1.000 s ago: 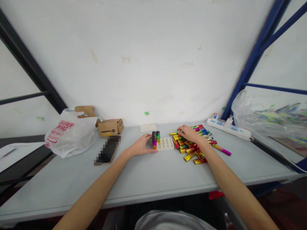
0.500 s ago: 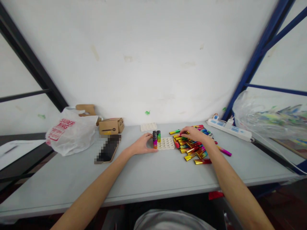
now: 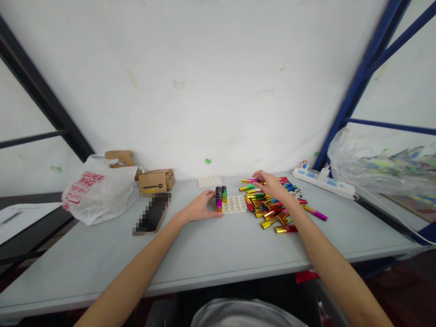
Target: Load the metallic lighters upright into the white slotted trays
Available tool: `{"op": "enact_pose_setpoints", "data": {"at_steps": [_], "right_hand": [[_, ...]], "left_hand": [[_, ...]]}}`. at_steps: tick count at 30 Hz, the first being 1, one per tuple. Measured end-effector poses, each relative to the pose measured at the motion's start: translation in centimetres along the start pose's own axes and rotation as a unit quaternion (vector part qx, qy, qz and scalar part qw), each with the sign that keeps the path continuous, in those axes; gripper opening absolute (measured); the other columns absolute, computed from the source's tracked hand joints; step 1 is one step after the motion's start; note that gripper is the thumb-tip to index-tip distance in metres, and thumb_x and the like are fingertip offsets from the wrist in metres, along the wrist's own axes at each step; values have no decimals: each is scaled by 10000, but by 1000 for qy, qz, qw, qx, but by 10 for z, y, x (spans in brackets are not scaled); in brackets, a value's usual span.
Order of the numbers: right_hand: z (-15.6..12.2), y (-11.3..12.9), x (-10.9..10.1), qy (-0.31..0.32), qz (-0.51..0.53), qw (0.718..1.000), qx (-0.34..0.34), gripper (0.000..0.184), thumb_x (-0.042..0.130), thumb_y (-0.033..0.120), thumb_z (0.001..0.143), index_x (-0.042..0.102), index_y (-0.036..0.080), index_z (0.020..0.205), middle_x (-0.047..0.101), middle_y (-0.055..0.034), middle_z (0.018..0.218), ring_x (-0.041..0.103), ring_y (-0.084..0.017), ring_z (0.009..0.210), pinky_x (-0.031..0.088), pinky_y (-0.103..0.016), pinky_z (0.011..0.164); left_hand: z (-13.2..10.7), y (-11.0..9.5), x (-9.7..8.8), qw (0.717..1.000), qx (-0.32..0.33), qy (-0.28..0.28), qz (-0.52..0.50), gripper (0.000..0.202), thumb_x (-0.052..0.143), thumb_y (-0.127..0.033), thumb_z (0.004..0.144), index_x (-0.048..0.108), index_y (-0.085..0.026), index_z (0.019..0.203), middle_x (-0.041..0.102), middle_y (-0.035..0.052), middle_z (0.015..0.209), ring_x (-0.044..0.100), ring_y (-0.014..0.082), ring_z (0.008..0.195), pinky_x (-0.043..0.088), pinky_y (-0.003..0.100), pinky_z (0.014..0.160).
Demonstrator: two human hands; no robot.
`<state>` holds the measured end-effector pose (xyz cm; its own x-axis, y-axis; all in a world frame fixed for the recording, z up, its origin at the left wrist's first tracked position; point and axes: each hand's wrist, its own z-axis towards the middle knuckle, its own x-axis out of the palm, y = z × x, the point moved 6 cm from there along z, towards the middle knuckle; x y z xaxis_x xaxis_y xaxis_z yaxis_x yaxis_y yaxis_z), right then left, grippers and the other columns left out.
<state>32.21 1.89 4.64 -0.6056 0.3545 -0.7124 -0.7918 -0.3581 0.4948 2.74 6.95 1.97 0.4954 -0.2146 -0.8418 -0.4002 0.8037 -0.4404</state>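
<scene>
A white tray [image 3: 235,205] with round holes lies mid-table, and several shiny coloured tubes [image 3: 220,198] stand upright in its left columns. My left hand [image 3: 199,207] rests on the table against the tray's left side, fingers curled round the standing tubes. To the right lies a heap of loose metallic rainbow tubes [image 3: 272,206]. My right hand [image 3: 270,185] is raised just above the heap's far side, pinching one tube [image 3: 250,180] by its end.
A second white tray [image 3: 209,181] lies by the wall. A phone [image 3: 152,214], a small cardboard box [image 3: 156,180] and a white plastic bag [image 3: 98,190] sit left. A power strip [image 3: 323,183] and a clear bag of more tubes [image 3: 381,168] are right.
My right hand has lifted off the heap toward the far side with one tube pinched in its fingers. The left hand has stayed at the tray.
</scene>
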Motion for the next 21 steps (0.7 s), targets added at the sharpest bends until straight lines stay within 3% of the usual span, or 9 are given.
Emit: {"op": "enact_pose_setpoints", "data": {"at_steps": [3,6,12,15,18,21], "right_hand": [[1,0,-1,-40,86,994,49,400,684,445,899,631,221,1227,746,-66,1020,697,-201,810,553,-344,786],[1,0,4,-56,197,975,87,423,742,510,836,694,193,1112,750,-73,1000,697,-225,910,547,-365,856],[0,14,17,-65,409,896,158,459,758,622,785,657,215,973,725,-37,979,675,-199,914,564,-334,822],[-2,30,28,-37,480,859,176,468,746,637,789,554,246,958,713,-30,962,668,-168,766,569,-325,724],[-3,47,40,4,504,849,159,443,712,624,834,496,265,978,646,34,813,521,-100,550,466,-240,544],[-5,56,52,33,484,860,157,439,653,661,862,516,268,1002,428,98,639,303,-78,453,250,-195,428]], "left_hand": [[0,2,1,1000,-6,6,1,729,834,-646,689,680,-158,1208,642,161,1304,618,369,1222,490,496,1120],[0,2,1,1000,-10,8,3,738,833,-641,689,678,-157,1224,643,166,1308,621,380,1219,492,498,1115],[0,0,0,1000,-4,-3,-1,731,838,-645,679,687,-186,1228,667,141,1295,632,381,1200,506,505,1096],[0,0,0,1000,-5,-1,-2,727,839,-635,682,685,-179,1227,668,141,1292,633,376,1200,507,497,1094],[0,0,0,1000,-8,2,-3,733,841,-632,680,684,-166,1224,662,151,1294,628,381,1205,502,499,1097],[1,0,1,1000,-8,5,-6,736,850,-619,673,682,-161,1224,660,159,1289,628,384,1201,497,508,1100]]}}
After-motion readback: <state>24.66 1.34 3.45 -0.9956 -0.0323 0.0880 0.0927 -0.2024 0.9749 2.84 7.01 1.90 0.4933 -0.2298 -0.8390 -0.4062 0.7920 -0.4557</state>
